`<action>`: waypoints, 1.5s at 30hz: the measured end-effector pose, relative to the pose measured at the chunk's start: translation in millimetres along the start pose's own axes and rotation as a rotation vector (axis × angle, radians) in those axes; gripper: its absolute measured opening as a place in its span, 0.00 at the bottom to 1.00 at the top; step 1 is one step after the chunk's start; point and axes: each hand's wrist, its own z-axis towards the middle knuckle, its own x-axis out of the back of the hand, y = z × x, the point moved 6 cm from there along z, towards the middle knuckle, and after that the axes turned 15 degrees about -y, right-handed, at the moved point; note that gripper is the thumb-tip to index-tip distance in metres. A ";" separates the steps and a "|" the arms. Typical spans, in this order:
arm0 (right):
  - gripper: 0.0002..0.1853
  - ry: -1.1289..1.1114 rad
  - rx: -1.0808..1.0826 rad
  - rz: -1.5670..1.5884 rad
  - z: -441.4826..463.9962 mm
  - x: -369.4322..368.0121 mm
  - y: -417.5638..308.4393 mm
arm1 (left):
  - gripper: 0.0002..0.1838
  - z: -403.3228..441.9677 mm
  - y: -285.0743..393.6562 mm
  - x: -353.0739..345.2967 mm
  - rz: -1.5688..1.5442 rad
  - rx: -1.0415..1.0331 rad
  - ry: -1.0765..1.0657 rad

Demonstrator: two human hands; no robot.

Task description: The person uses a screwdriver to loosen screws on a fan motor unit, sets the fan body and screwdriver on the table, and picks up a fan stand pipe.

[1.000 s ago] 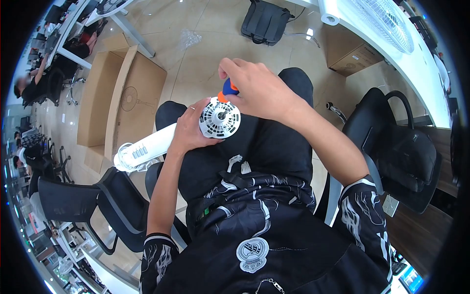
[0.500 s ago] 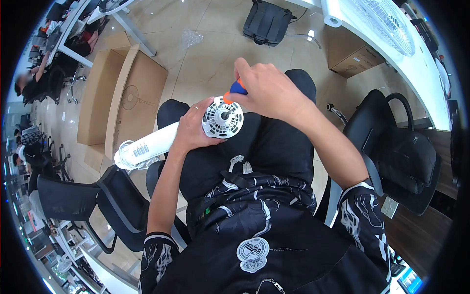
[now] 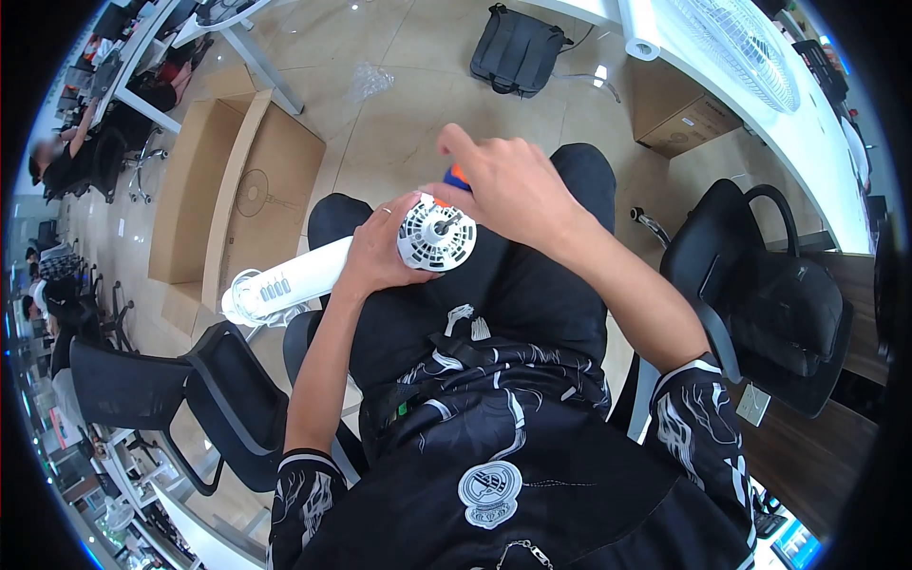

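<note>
A white electric fan body lies across my lap, its slotted motor housing facing up and its column reaching left. My left hand is wrapped round the side of the housing. In my right hand is a screwdriver with a blue and orange handle, mostly covered by the fingers. Its metal shaft slants over the middle of the housing, near the motor shaft; whether the tip touches a screw cannot be made out.
An open cardboard box stands on the floor at left. A black backpack lies ahead. The white desk at upper right bears a fan grille and a white roll. Black chairs flank me. A person sits at far left.
My right hand has turned slightly and dropped a little, covering more of the screwdriver handle. The motor housing has shifted slightly right and down with my left hand still on it.
</note>
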 end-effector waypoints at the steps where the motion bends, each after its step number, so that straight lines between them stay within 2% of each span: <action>1: 0.27 -0.130 -0.239 -0.083 0.7 -2.7 5.8 | 0.64 -0.1 0.0 0.8 0.001 0.000 0.001; 5: 0.22 -0.034 -0.134 -0.150 -8.3 5.1 8.8 | 0.64 3.2 2.8 1.9 -0.043 0.008 -0.021; 7: 0.21 0.237 0.234 -0.111 -13.7 11.3 5.3 | 0.63 3.8 2.5 1.6 -0.041 0.006 -0.025; 10: 0.23 0.328 0.301 -0.041 -10.1 12.4 4.4 | 0.62 5.6 2.0 1.4 -0.036 -0.029 -0.011; 11: 0.23 0.328 0.303 -0.045 -11.3 14.6 2.5 | 0.62 6.2 2.8 1.4 -0.040 -0.052 -0.004; 13: 0.19 0.050 -0.134 -0.107 -8.4 10.2 10.1 | 0.61 5.8 5.4 2.9 -0.042 -0.075 0.005; 14: 0.19 0.052 -0.131 -0.110 -10.7 10.9 7.2 | 0.61 6.5 6.3 2.1 -0.034 -0.054 -0.016; 16: 0.18 0.239 -0.142 -0.103 -18.8 25.3 5.2 | 0.61 8.0 4.7 3.3 -0.022 -0.030 -0.023; 17: 0.18 0.240 -0.131 -0.108 -21.5 29.3 6.0 | 0.60 7.8 2.6 1.5 -0.040 -0.051 -0.021; 19: 0.18 0.475 -0.103 0.018 -38.6 51.0 14.1 | 0.61 7.2 1.1 0.2 -0.043 -0.065 -0.020; 20: 0.18 0.481 -0.091 0.009 -43.1 55.3 16.6 | 0.61 4.6 1.5 2.4 -0.035 -0.067 -0.006; 22: 0.19 0.712 -0.062 0.240 -61.2 74.0 33.4 | 0.62 6.5 -0.2 2.3 -0.064 -0.007 -0.081; 24: 0.18 0.830 -0.089 0.390 -74.8 77.9 58.9 | 0.62 7.3 2.4 3.7 -0.050 -0.020 -0.081; 26: 0.19 0.878 -0.118 0.572 -79.0 74.6 84.2 | 0.62 8.5 4.9 5.7 -0.053 -0.023 -0.079; 29: 0.19 0.944 -0.065 0.773 -62.9 72.1 107.5 | 0.61 8.1 7.2 6.5 -0.034 -0.048 -0.056; 30: 0.22 1.022 -0.021 0.857 -47.9 70.2 117.3 | 0.61 8.3 8.9 7.4 -0.028 -0.054 -0.051; 32: 0.19 0.958 0.033 1.201 -20.2 88.4 102.3 | 0.61 7.9 10.3 8.6 -0.032 -0.072 -0.024; 33: 0.19 0.966 0.040 1.189 -11.0 101.4 111.1 | 0.61 8.0 11.5 9.3 -0.051 -0.089 -0.012; 35: 0.15 0.685 -0.066 1.090 27.6 122.2 139.8 | 0.61 9.2 12.2 8.8 -0.042 -0.109 -0.005; 37: 0.13 0.557 -0.338 0.874 60.5 149.7 168.8 | 0.62 8.3 9.2 5.5 -0.034 -0.087 -0.044; 39: 0.14 0.510 -0.616 0.638 94.6 173.9 206.9 | 0.62 9.5 8.5 4.8 -0.040 -0.102 -0.041; 40: 0.14 0.513 -0.613 0.631 115.5 180.2 229.3 | 0.62 9.3 8.3 4.7 -0.046 -0.108 -0.044; 42: 0.19 0.553 -0.947 0.160 136.1 194.5 269.9 | 0.62 9.5 8.0 5.0 -0.046 -0.098 -0.051; 43: 0.19 0.553 -0.941 0.156 142.9 195.1 272.0 | 0.63 9.9 6.6 4.3 -0.053 -0.074 -0.073; 45: 0.21 0.649 -1.062 0.075 147.8 203.4 267.7 | 0.64 11.0 4.1 4.7 -0.068 -0.047 -0.096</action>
